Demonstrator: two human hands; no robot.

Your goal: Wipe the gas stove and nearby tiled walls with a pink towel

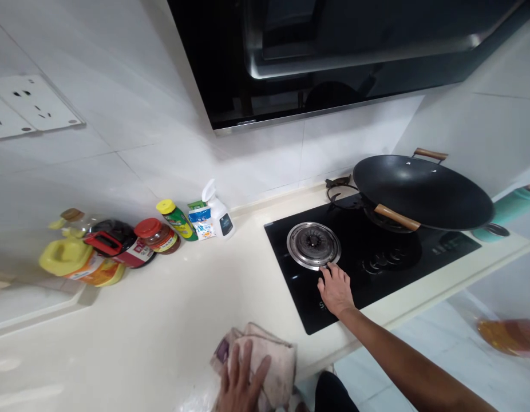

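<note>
My left hand lies flat on a folded, pale pink cloth at the counter's front edge, fingers spread. Over the black glass gas stove reaches my right hand, its fingers apart and slightly bent. Its fingertips are at the near rim of the round metal burner; whether they press on the rim or the glass I cannot tell. Nothing shows in that hand. A large black wok with wooden handles sits tilted over the right burner. A loose black pan support stands behind the stove's left burner.
Along the wall stand a white spray bottle, a green bottle with yellow cap, a red-lidded jar and several other containers. The black range hood hangs above. An amber bottle is on the floor at right.
</note>
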